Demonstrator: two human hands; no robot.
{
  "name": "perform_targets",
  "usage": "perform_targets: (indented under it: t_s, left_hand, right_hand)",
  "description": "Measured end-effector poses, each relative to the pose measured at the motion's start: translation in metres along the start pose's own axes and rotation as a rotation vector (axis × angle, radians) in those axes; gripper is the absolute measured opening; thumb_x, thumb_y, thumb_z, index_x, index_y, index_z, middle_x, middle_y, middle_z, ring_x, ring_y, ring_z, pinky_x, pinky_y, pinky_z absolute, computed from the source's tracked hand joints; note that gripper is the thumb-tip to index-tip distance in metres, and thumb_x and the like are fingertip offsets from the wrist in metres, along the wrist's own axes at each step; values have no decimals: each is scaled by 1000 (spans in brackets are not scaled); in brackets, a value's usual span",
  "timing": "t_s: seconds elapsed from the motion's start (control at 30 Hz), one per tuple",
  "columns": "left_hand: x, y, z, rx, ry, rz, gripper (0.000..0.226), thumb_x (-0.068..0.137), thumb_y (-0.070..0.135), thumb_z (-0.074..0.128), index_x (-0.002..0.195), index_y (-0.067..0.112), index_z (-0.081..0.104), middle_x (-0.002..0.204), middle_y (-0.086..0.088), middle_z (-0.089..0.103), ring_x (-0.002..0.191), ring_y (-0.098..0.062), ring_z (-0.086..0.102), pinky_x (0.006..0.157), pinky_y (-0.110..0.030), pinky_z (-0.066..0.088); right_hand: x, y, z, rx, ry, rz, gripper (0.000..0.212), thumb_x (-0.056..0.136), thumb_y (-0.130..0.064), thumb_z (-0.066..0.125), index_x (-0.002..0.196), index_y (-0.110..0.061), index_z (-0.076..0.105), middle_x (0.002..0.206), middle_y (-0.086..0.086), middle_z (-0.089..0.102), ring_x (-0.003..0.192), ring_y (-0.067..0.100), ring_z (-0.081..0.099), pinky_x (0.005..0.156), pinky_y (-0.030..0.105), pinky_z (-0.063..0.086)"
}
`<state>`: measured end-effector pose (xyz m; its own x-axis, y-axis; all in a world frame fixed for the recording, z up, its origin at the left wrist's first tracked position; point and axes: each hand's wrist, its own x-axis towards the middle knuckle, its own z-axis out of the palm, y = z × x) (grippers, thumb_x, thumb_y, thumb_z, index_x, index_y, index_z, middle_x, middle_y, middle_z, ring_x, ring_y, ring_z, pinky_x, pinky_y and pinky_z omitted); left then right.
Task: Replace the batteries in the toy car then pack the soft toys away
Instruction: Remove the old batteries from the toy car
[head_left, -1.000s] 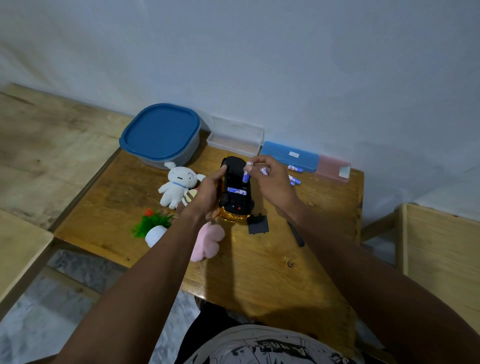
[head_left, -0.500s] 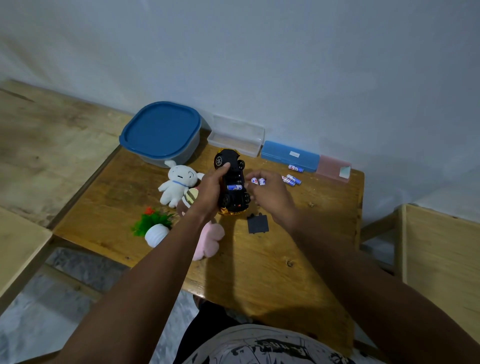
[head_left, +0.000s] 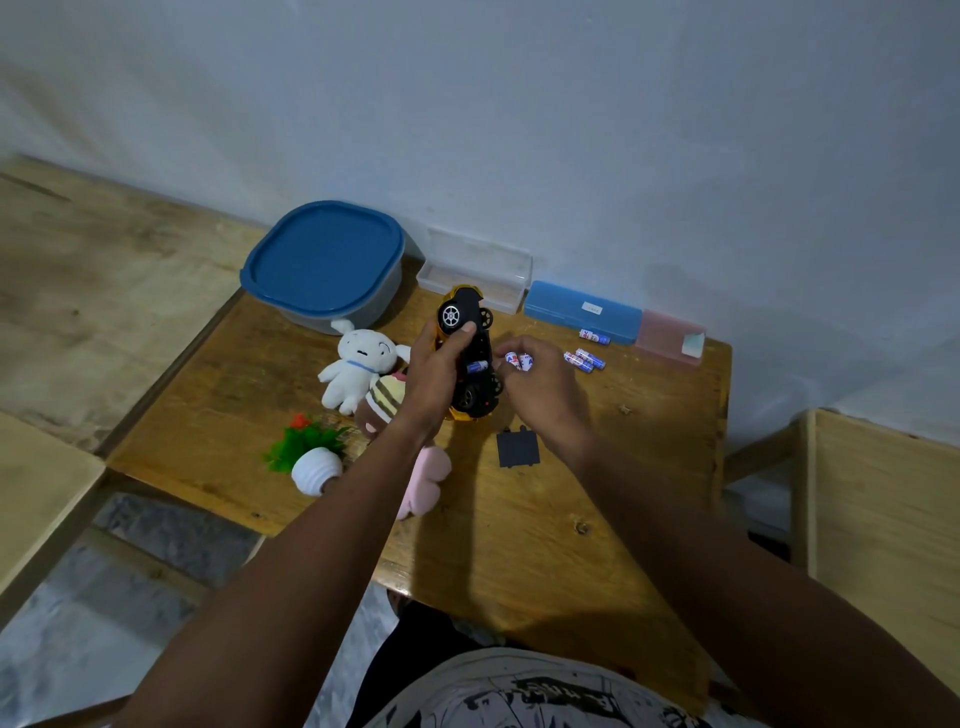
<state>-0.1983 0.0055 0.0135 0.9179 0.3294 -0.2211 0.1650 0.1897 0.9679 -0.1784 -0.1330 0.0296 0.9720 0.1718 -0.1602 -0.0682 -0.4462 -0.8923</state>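
My left hand (head_left: 434, 371) grips the yellow and black toy car (head_left: 470, 353), turned on its side with the black underside facing right. One battery sits in its open compartment. My right hand (head_left: 540, 392) is just right of the car and pinches two batteries (head_left: 519, 360) in its fingertips. The black battery cover (head_left: 517, 448) lies on the table below my right hand. Loose batteries (head_left: 586, 359) lie further right. A white plush (head_left: 358, 366), a striped brown plush (head_left: 382, 402) and a pink plush (head_left: 426, 483) lie left of and under my left arm.
A blue-lidded tub (head_left: 324, 265) stands at the back left of the wooden table (head_left: 519, 545). A clear case (head_left: 475, 270), a blue case (head_left: 582, 312) and a pink case (head_left: 670, 338) line the wall. A small potted plant (head_left: 309, 457) lies on its side at the left edge.
My left hand has tipped the car up onto its side. My right hand has come down from above the compartment to beside the car, with batteries in its fingers.
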Motion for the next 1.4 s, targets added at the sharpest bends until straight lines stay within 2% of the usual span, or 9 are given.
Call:
perform_targets:
  t_s: [0.13,0.4,0.53,0.6,0.73,0.9,1.07,1.2,1.4]
  left_hand:
    - [0,-3,2,1,10,14,38,87,39,65,120,21,64,115,-13,70,106,-30,69,94,-53,55]
    - [1,-4,1,-6,2,51,39,97,34,59,134,23,56,122,-9,68,111,-26,67,93,-46,57]
    - [1,-5,1,-35,-11,32,31,97,34,59,128,28,61,120,-10,69,109,-29,68,91,-49,57]
    - [3,-6,0,-65,-25,-2,30,96,36,60,126,29,63,120,-13,70,108,-32,69,90,-51,57]
    - [12,-10,-7,-155,-41,-106,46,96,40,58,134,16,59,123,-17,69,110,-36,68,94,-54,55]
    - [16,-10,-7,-237,-84,-264,59,93,47,57,137,9,57,129,-22,65,118,-38,64,102,-55,49]
    - [18,-8,-6,-243,-99,-311,53,98,44,51,135,6,60,127,-23,66,118,-39,63,102,-51,50]
    - [16,-8,-3,-222,-109,-331,52,100,42,49,134,4,59,128,-23,65,118,-38,64,97,-49,53]
    - [13,-15,-2,-188,-146,-349,48,102,41,45,136,10,57,126,-19,67,113,-33,66,83,-41,56]
  right_hand:
    - [1,2,5,59,-6,5,16,95,-17,63,108,-21,71,106,-4,68,91,9,64,53,6,39]
    - [14,2,3,135,-52,63,11,93,-16,63,99,-23,70,104,-5,67,92,12,63,66,24,50]
    - [18,6,3,224,-93,129,12,94,-15,62,100,-21,71,106,-2,67,91,15,63,67,27,49]
    - [18,7,2,260,-119,124,13,94,-12,62,102,-18,72,104,0,67,82,12,61,62,23,46]
    - [20,7,-9,211,-207,47,16,92,-11,67,106,-14,74,83,-5,65,65,2,54,52,12,40]
    - [26,10,-14,99,-282,-22,20,82,-14,79,102,-17,75,95,-1,72,85,9,66,71,24,50]
    - [26,11,-17,151,-290,-36,16,83,-15,78,99,-13,74,84,-6,69,70,-2,62,59,15,45]
    - [24,14,-15,429,-283,132,18,87,-21,75,99,-9,71,62,-8,54,48,1,44,42,16,35]
    - [31,20,-21,790,-291,369,17,94,-18,64,108,-9,67,82,2,58,53,5,41,37,15,27]
